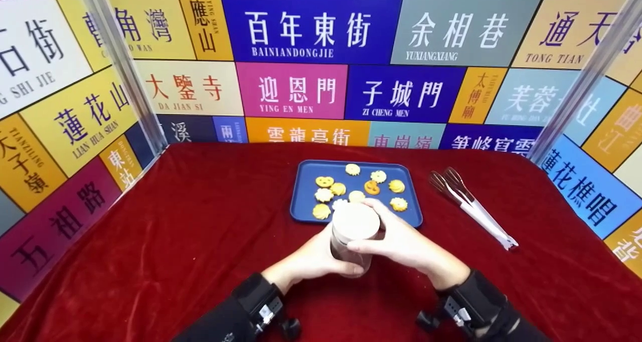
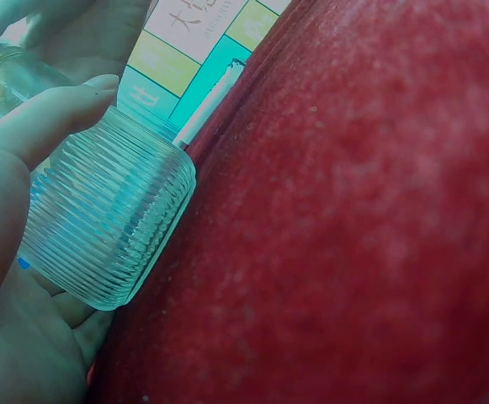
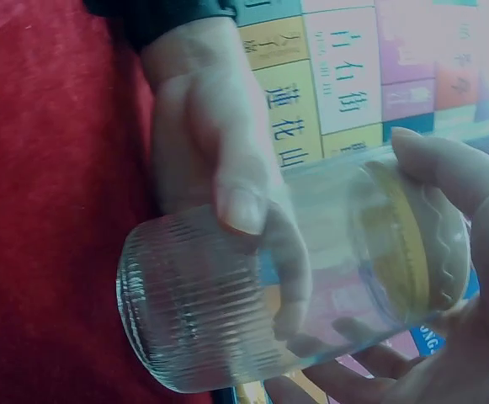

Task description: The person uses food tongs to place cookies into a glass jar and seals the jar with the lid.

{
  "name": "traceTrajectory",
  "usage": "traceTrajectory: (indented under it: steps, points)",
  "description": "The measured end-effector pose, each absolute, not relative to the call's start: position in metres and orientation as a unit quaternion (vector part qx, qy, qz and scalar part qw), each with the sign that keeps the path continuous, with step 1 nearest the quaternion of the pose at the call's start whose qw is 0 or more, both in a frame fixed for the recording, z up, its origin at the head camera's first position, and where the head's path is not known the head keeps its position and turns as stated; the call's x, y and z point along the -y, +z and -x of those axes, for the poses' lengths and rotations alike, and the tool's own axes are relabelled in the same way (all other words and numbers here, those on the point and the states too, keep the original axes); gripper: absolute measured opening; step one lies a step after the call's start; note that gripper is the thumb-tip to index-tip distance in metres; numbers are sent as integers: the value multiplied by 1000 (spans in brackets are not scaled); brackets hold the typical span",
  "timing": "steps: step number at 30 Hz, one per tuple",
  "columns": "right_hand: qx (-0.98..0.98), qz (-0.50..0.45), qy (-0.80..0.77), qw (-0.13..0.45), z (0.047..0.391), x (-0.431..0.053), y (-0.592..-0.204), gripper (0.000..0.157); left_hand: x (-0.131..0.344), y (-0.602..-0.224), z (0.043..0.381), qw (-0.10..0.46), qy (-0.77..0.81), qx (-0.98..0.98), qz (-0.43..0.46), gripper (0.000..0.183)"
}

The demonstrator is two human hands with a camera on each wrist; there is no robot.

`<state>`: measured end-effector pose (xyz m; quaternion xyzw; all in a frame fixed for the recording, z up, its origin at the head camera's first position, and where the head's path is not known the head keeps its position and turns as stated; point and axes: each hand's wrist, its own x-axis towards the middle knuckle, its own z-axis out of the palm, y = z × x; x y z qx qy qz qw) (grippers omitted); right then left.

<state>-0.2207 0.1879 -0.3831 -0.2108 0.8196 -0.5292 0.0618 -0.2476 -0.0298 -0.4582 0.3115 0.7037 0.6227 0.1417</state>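
A clear glass jar with a ribbed lower part is held just in front of the blue tray. Its pale round lid faces up in the head view. My left hand grips the jar's body, the thumb lying across the near side. Around the lid, the fingers and thumb of my right hand are curled. In the right wrist view nothing shows inside the jar's ribbed part, and the lid has a yellowish ring beneath it.
Behind the jar lies the blue tray with several cookies, some flower-shaped, some pretzel-shaped. Tongs with brown heads and white handles lie right of it. Red cloth covers the table. Clear posts stand at the back corners before a sign-covered wall.
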Motion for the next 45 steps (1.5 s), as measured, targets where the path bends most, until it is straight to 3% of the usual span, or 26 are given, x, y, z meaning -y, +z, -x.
traceTrajectory:
  steps: [9,18,30,45]
  points:
    - [-818,216,-528,79,222,-190,-383,98,30,-459,248,136,626,-700,-315,91]
    - [-829,217,-514,41,222,-186,-385,93,29,-460,249,147,636,-687,-320,90]
    - [-870,127,-476,-17,216,-171,-389,92,27,-461,249,149,643,-676,-328,93]
    - [-829,213,-515,53,221,-187,-384,90,29,-460,249,142,630,-695,-316,94]
